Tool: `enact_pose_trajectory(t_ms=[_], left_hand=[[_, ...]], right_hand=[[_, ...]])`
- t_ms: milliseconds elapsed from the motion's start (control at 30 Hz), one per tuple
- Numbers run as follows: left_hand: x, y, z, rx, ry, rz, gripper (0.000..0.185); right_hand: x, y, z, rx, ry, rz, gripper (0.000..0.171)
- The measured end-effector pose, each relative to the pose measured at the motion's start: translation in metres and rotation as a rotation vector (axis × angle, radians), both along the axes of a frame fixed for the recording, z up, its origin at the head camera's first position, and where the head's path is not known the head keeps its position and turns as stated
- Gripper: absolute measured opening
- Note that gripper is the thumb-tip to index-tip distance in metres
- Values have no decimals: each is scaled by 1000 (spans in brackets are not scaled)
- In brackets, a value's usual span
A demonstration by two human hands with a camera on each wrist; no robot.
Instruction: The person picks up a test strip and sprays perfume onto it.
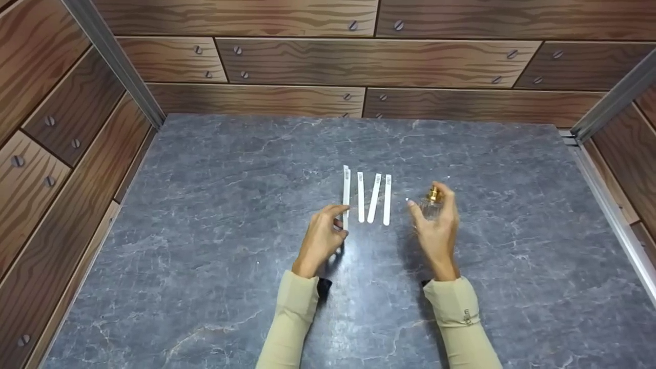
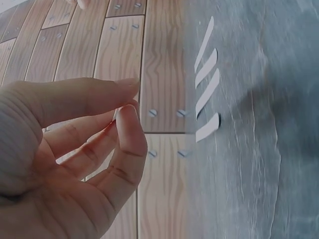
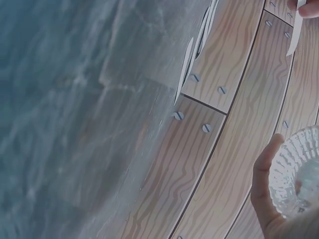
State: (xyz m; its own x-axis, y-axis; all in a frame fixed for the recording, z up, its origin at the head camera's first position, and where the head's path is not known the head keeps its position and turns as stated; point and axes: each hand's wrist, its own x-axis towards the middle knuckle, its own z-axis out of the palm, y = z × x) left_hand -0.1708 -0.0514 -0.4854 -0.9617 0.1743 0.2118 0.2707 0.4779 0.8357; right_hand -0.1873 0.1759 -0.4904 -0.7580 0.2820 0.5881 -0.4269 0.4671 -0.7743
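Note:
My left hand [image 1: 322,236] pinches a white paper test strip [image 3: 296,35] between thumb and fingers, raised off the table. In the left wrist view that strip is mostly hidden by the fingers [image 2: 130,132]. My right hand [image 1: 438,238] grips a clear glass perfume bottle [image 1: 430,209] with a gold spray top [image 1: 433,192]; the index finger lies over the top. From the right wrist, the bottle's ribbed glass base [image 3: 299,169] shows. Several more test strips [image 1: 387,200] lie roughly side by side between the hands, small print at their far ends.
The grey marbled table [image 1: 205,215] spreads around both hands. Plank-patterned walls [image 1: 287,61] stand behind it and on both sides. Metal posts [image 1: 120,61] rise at the back corners, and a metal rail [image 1: 610,205] runs along the right edge.

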Motion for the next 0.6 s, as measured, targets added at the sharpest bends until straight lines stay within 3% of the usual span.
enact_pose_trajectory(t_ms=[233, 600], left_hand=[[-13, -8, -2, 16, -57, 39, 49], [-33, -19, -13, -28, -102, 84, 39]], right_hand=[[3, 7, 2, -1, -40, 58, 46], [5, 13, -1, -5, -197, 163, 43]])
